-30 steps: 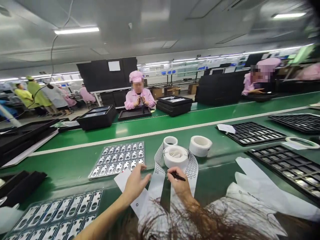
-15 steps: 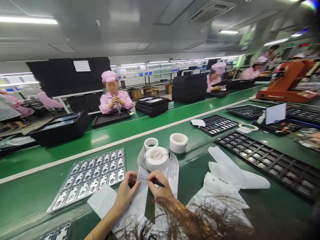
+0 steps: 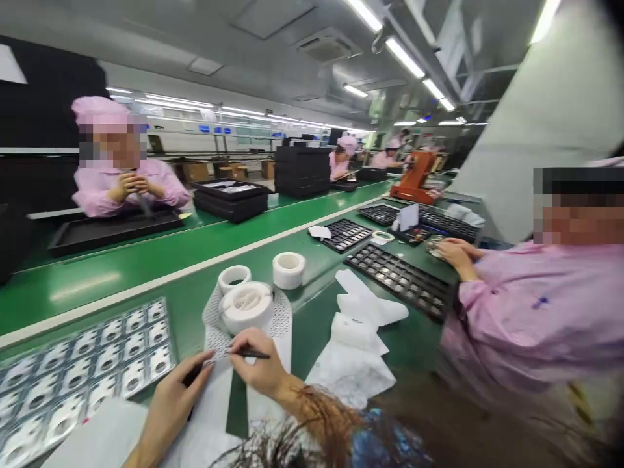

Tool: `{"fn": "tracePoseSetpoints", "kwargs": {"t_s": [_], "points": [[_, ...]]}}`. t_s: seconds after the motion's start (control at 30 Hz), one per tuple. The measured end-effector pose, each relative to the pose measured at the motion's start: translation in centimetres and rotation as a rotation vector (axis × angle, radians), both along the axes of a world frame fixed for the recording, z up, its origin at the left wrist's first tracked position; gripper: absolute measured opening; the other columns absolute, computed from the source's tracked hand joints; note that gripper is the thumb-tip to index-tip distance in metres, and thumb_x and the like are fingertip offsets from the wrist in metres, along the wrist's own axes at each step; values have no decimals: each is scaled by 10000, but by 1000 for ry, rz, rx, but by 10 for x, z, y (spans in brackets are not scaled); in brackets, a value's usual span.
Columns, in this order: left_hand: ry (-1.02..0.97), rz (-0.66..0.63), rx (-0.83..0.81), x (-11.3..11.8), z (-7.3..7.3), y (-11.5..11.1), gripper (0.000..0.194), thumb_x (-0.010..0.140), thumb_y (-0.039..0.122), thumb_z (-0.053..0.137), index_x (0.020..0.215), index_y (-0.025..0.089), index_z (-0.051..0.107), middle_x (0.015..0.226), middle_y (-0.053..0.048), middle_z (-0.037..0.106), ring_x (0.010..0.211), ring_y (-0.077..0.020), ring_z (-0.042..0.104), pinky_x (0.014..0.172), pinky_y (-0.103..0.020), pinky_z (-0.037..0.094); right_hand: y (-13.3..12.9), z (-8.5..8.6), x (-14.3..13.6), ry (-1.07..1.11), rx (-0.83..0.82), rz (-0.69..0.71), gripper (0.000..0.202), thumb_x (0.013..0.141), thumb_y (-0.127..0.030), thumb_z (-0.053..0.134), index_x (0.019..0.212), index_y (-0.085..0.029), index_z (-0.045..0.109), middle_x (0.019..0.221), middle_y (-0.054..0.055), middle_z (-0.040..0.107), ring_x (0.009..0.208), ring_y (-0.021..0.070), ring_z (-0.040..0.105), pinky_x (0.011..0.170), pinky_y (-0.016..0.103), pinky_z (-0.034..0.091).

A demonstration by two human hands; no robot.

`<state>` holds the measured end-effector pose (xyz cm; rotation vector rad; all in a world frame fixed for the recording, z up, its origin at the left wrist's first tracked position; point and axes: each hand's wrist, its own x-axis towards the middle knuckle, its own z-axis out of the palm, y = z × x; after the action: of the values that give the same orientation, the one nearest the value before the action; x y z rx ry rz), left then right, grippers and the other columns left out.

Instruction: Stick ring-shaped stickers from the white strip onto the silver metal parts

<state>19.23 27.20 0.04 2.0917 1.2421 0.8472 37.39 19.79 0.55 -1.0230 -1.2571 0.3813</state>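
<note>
Tweezers (image 3: 253, 354) in right hand (image 3: 260, 370), three tape rolls (image 3: 246, 305), one strip (image 3: 217, 364)

My own hair (image 3: 312, 429) hangs across the bottom of the view and covers my right wrist and the lower end of the white strip (image 3: 214, 396). My left hand (image 3: 170, 403) hides whatever its fingertips press on. The tray of metal parts (image 3: 73, 383) is cut off at the left edge. What the tip of my pen-like tool (image 3: 251, 354) touches is too small to tell.
</note>
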Motion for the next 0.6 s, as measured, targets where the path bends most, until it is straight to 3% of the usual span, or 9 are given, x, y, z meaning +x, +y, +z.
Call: {"fn": "tracePoseSetpoints", "kwargs": {"t_s": [0.07,0.17,0.3,0.6], "points": [[-23,-41,-35,-1,0,-7,328,848,544,599,1008,320,779,1053,39,817,1015,-269,755,973,-400,596,-5,4,-2,47,-24,7,51,779,-175,646,786,-225,655,883,-25,702,887,152,687,844,278,537],[-25,-86,-74,-2,0,-12,377,977,512,607,1097,183,748,1109,-77,787,1043,-233,733,1013,-449,566,-6,3,0,84,-78,77,56,781,-154,680,780,-210,681,874,44,732,858,193,707,817,347,561],[-46,-116,-110,-2,1,-17,283,1017,432,639,1083,173,734,1113,-73,764,1064,-217,716,1015,-452,562,-6,-5,2,59,-101,188,61,807,-197,735,795,-242,695,873,100,751,850,189,732,750,336,567],[-100,-157,-158,-3,-4,-15,241,1010,389,663,1093,172,728,1122,-66,755,1066,-222,712,1018,-460,561,-6,-14,1,3,-106,178,82,824,-174,702,798,-252,693,893,86,757,864,182,721,750,399,551]]}}
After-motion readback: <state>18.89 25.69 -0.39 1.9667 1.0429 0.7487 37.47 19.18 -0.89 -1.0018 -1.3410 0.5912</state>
